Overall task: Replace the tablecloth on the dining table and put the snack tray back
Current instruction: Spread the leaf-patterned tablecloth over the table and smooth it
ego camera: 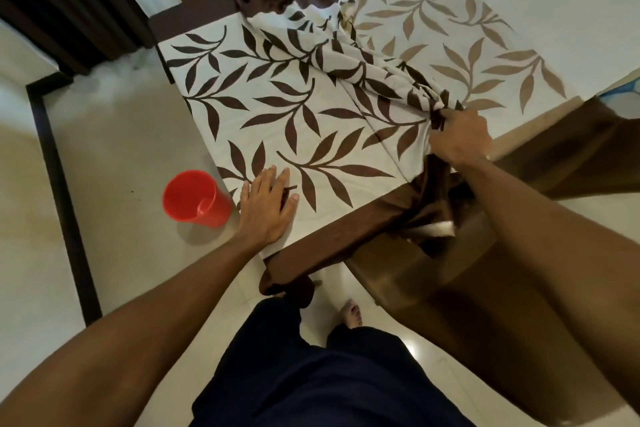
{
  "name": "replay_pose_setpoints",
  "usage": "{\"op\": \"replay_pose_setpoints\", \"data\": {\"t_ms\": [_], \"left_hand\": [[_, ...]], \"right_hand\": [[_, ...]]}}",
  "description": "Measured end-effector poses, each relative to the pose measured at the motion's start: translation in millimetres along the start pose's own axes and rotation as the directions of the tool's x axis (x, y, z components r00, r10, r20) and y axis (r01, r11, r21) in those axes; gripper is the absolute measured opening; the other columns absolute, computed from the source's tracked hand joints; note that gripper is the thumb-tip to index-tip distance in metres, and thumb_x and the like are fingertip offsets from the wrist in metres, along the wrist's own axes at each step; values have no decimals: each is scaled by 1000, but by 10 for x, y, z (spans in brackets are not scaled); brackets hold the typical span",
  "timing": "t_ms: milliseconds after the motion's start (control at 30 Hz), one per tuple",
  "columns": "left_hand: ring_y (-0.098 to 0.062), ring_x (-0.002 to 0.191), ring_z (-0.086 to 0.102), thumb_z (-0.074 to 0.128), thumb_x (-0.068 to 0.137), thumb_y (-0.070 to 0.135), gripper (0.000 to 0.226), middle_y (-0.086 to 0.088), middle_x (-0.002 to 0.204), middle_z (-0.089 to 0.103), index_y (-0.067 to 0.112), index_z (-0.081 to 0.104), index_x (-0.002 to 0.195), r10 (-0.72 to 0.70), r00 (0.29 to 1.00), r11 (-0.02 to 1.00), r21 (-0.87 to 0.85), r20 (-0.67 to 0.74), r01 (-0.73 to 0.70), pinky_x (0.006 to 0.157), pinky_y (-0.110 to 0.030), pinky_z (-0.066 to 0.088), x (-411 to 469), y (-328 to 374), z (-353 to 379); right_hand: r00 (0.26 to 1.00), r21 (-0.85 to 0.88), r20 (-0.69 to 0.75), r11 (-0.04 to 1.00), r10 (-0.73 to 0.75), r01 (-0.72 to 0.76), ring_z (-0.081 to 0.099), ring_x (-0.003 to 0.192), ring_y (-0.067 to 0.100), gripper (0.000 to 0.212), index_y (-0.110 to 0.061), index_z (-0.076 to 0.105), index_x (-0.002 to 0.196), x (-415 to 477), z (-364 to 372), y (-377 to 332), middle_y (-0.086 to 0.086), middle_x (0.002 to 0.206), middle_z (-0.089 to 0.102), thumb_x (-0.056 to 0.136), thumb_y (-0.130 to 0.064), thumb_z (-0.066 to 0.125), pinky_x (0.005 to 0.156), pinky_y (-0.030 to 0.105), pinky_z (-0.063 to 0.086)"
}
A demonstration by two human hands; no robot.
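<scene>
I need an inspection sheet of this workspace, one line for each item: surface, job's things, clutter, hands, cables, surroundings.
Surface: hidden under the leaf-print tablecloth.
Job's things: the cloth is bunched in a ridge across the middle, and its brown border hangs over the near edge; snack tray not seen.
Clutter: red cup, upright, beside the cloth's left edge, apparently on the floor.
Hands: left hand rests flat on the cloth; right hand grips the bunched fold.
Cables: nothing seen.
Surroundings: pale floor with a dark stripe.

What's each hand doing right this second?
Left hand: open, pressed flat on the leaf-print tablecloth.
Right hand: closed, gripping a bunched fold of that tablecloth.
</scene>
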State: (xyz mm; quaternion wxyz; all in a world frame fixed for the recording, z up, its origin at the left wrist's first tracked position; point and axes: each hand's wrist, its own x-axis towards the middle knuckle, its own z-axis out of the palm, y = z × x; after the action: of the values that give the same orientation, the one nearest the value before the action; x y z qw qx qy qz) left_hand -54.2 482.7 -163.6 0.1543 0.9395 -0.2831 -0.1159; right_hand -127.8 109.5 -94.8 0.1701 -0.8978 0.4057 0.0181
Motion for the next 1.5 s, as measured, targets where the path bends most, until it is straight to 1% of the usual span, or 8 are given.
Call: {"op": "replay_pose_setpoints", "data": {"t_ms": [200, 567, 800, 1067, 1200, 1300, 1367, 1500], "left_hand": [[-29, 145, 31, 38, 101, 47, 55, -11, 154, 38, 17, 44, 146, 38, 997, 998, -39, -73, -41, 116, -59, 27, 456, -288, -224], [-29, 150, 22, 40, 101, 46, 52, -9, 157, 36, 18, 45, 144, 134, 990, 991, -20, -42, -135, 120, -60, 14, 2635, -906, -713], [-30, 149, 25, 45, 100, 44, 51, -9, 158, 35, 17, 46, 142, 82, 994, 996, 42, -73, -80, 120, -61, 14, 4179, -1561, -1103], [-25, 153, 13, 40, 101, 50, 56, -6, 162, 27, 22, 39, 150, 60, 996, 998, 20, -61, -59, 121, -60, 0, 5209, -1694, -1307], [-22, 154, 11, 36, 101, 53, 57, 0, 165, 22, 28, 35, 152, 10, 996, 1000, 26, -89, -8, 120, -60, -4, 5421, -1718, -1306], [-22, 154, 11, 32, 101, 54, 58, 0, 166, 20, 29, 32, 153, 3, 992, 996, 83, -129, 8, 120, -61, -2, 5412, -1691, -1246], [-23, 154, 11, 30, 100, 55, 60, -1, 166, 18, 29, 30, 154, -11, 992, 995, 96, -129, 23, 120, -62, -1, 5414, -1688, -1235], [-24, 154, 11, 29, 100, 56, 62, -2, 167, 18, 28, 30, 155, -4, 991, 994, 105, -131, 18, 120, -62, 0, 5425, -1695, -1219]], "right_hand": [[939, 14, -237, 965, -251, 262, 50, 117, 32, 47, -19, 63, 134, -26, 313, -674, 13, 129, 54, 88, -29, 63, 92, 43, 50], [759, -60, 51, 757, -649, 651, 41, 143, 29, 50, -25, 62, 138, 866, 1193, -2406, 6, 152, 50, 95, -48, 50, 115, 52, 34], [841, -151, -12, 833, -540, 532, 18, 154, 31, 39, -32, 68, 126, 1949, 1466, -3661, 7, 167, 24, 94, -51, 55, 120, 61, 12], [899, -214, -16, 880, -437, 424, 47, 120, 30, 30, -21, 67, 122, 2936, 1244, -4074, 4, 136, 52, 99, -22, 49, 92, 45, 44], [971, -34, -237, 999, -4, -4, 43, 133, 36, 39, -12, 58, 132, 3608, 762, -3513, 13, 149, 44, 94, -14, 50, 106, 54, 43], [872, 160, -254, 907, 419, -390, 24, 149, 35, 63, -16, 36, 154, 3841, 364, -3154, 11, 166, 18, 94, -24, 54, 114, 57, 30], [870, 103, -307, 923, 384, -371, 13, 154, 36, 72, -20, 28, 157, 3811, 297, -3143, 13, 169, 9, 92, -29, 57, 117, 59, 24], [937, -141, -345, 990, -52, 3, 8, 155, 37, 74, -32, 31, 153, 3570, 623, -3432, 13, 169, 8, 87, -35, 63, 119, 63, 12]]}}
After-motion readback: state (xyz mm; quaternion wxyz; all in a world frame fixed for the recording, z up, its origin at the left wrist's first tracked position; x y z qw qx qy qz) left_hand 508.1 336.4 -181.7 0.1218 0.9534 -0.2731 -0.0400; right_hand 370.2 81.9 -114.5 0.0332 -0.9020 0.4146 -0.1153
